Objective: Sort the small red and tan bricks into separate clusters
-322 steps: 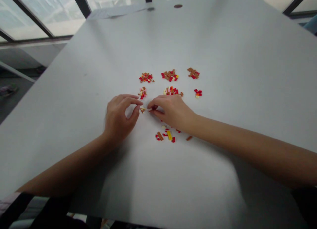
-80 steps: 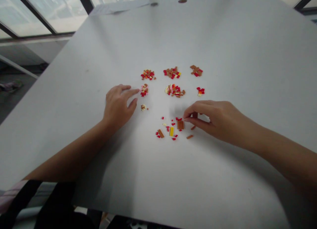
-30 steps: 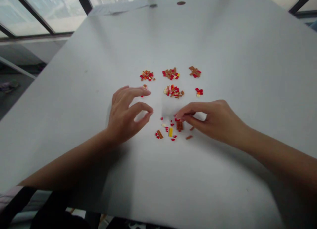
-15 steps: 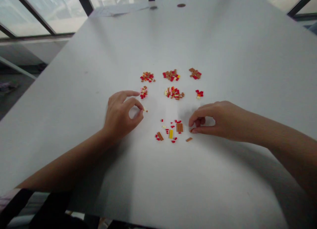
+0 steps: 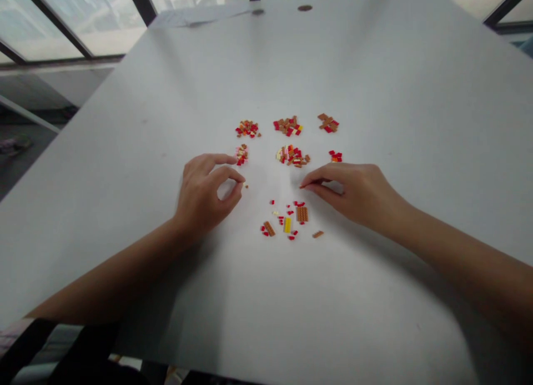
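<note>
A: What fills the view, starting with the biggest thing?

B: A wide grey table [image 5: 375,96]. Both bare forearms lie across it, the left hand [image 5: 204,193] and the right hand [image 5: 358,193] well apart, with small bricks between and beyond them.

A: How are the bricks laid out?

B: Five little heaps sit farther from the person than the hands: a far left heap [image 5: 248,128], a far middle heap [image 5: 287,126] and a far right heap [image 5: 327,123], then a pink and red heap [image 5: 241,153] and a mixed middle heap [image 5: 292,156] in the nearer row, plus a few red bricks [image 5: 335,156] to the right. Between the hands and nearer the person lies a loose scatter: a studded brown plate [image 5: 302,213], a yellow brick [image 5: 287,224], a brown bar [image 5: 269,228] and a small brown piece [image 5: 318,234].

A: And the hands themselves?

B: The left hand is curled, thumb and forefinger nearly meeting, and a tiny pale brick [image 5: 246,185] lies just at those fingertips; I cannot tell whether they touch it. The right hand is narrow too, thumb and forefinger drawn to a point just above the brown plate, on the table beside a red stud. Whether it pinches anything is too small to make out.

A: Anything different from half a second ago?

B: The right hand has shifted left and away from the person; before, its fingertips sat beside the plate's right edge. The left hand has hardly moved.
</note>
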A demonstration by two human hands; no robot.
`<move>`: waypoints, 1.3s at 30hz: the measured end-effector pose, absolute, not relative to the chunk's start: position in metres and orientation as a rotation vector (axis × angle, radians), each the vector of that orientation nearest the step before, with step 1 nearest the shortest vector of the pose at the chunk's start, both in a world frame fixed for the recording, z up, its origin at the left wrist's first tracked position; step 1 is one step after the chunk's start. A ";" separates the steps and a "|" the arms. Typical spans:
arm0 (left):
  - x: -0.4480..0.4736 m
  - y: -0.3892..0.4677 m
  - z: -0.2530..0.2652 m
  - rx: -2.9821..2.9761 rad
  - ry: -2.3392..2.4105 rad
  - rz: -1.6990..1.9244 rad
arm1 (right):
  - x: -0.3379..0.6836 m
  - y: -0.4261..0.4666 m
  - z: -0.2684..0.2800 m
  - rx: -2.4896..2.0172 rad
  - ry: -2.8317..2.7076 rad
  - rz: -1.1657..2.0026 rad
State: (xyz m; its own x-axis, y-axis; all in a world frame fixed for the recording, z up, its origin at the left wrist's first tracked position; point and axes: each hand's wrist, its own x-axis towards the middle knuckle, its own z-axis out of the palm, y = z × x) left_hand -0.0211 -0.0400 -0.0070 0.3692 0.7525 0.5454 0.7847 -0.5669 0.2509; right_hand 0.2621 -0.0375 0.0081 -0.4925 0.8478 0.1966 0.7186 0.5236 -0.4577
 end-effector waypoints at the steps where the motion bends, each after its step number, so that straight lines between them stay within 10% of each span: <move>1: -0.021 -0.040 -0.007 -2.561 -1.436 -0.973 | 0.259 -0.036 0.006 -1.274 -2.380 0.420; 10: -0.022 -0.040 -0.008 -2.538 -1.386 -0.974 | 0.251 -0.035 0.003 -1.338 -2.355 0.216; 22: -0.023 -0.039 -0.009 -2.541 -1.336 -0.986 | 0.268 -0.042 0.036 -1.116 -2.759 1.108; 39: -0.022 -0.040 -0.008 -2.544 -1.316 -1.002 | 0.251 -0.033 -0.006 -1.119 -2.267 0.320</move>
